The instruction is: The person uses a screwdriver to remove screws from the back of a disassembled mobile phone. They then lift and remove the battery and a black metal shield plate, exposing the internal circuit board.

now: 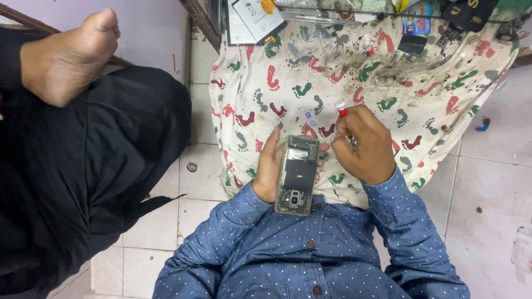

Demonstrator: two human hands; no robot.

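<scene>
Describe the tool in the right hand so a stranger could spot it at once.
Find the white cloth printed with red and green footprints. Above its lower edge, the right hand grips a slim red-handled, white-capped tool, unlike the opened grey phone beside it.

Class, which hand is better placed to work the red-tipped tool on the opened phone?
Probably the right hand: it already grips the red-tipped tool beside the phone, which the left hand cradles.
</scene>
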